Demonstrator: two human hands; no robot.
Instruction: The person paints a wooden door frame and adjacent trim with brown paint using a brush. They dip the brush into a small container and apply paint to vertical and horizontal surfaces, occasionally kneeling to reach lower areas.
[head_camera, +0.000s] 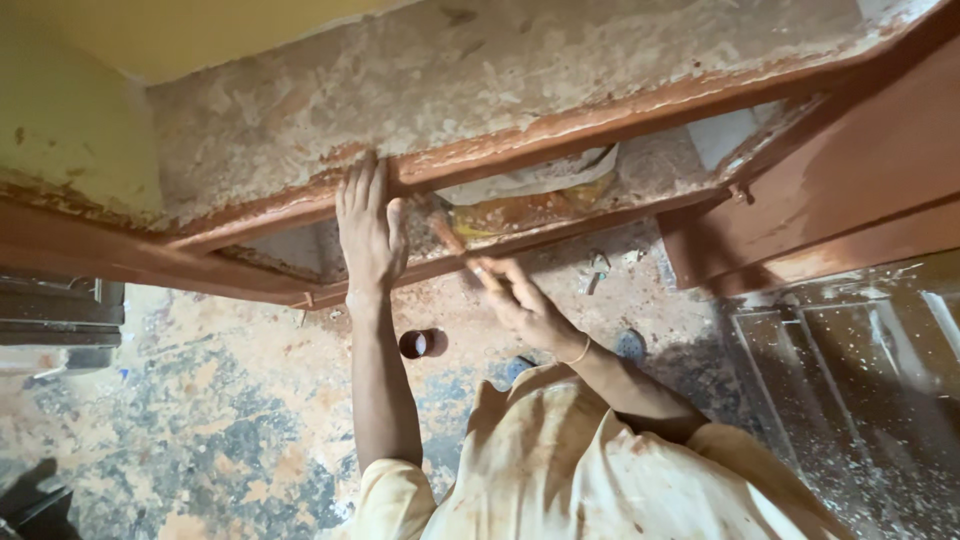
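Observation:
My left hand (368, 225) lies flat, fingers together, against a reddish-brown wooden frame rail (620, 108) below a rough, patchy plastered ledge (480, 70). Just to its right, my right hand (525, 305), with a thin bangle at the wrist, grips a paintbrush (450, 235) by the handle. The brush head points up and left and touches the frame close beside my left thumb. Inside the frame opening, pale cloth and yellowish material (540, 195) show behind the rail.
A small round paint tin (422, 343) stands on the stained, paint-spattered floor (200, 400) below my hands. A reddish-brown shutter (850, 190) hangs open at the right, above a dusty panelled door leaf (860, 360). A dark object (60, 320) sits at the left by the yellow wall (60, 110).

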